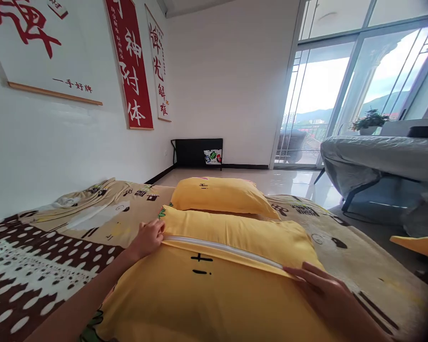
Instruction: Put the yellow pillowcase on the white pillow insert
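Observation:
A plump yellow pillow (207, 304) lies right in front of me on the bed, with black printed marks and green leaf prints at its corners. Across it runs a whitish zipper (221, 246), under a fold of the yellow pillowcase. At the zipper's left end, my left hand (149, 241) is closed on the pillowcase edge. My right hand (323, 285) pinches the pillowcase at the zipper's right end; whether a zipper pull is between its fingertips cannot be made out. Just beyond lies a second yellow pillow (217, 195), untouched.
Under the pillows spreads a beige blanket (345, 263) with sheep prints, brown and white-dotted on the left. A plastic-covered table (374, 154) with a potted plant (371, 119) stands at right. A black folded panel (192, 153) leans by the far wall. Something yellow (419, 246) juts in at right.

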The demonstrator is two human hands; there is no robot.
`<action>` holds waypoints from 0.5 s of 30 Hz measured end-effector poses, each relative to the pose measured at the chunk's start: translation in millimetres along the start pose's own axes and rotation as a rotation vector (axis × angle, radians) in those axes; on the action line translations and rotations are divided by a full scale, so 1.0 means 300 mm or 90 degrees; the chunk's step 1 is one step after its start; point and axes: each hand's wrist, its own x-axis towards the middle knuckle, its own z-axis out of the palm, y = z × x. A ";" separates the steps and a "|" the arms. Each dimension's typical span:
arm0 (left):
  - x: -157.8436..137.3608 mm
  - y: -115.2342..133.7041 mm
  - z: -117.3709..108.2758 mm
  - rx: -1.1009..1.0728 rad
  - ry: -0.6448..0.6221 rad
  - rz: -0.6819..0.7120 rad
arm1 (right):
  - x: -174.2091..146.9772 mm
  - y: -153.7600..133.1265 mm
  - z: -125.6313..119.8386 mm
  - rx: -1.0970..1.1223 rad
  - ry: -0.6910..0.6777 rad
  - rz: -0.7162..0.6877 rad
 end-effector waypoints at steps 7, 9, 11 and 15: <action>-0.002 -0.046 0.053 -0.323 -0.043 0.298 | 0.119 0.005 -0.024 0.072 -0.049 0.155; 0.027 -0.044 0.067 -0.367 -0.056 0.259 | 0.137 0.006 -0.005 0.057 -0.072 0.202; 0.059 -0.034 0.077 -0.473 -0.096 0.209 | 0.138 0.009 0.016 0.031 -0.083 0.231; 0.106 -0.008 0.105 -0.585 -0.130 0.164 | 0.086 0.037 0.044 0.024 -0.105 0.267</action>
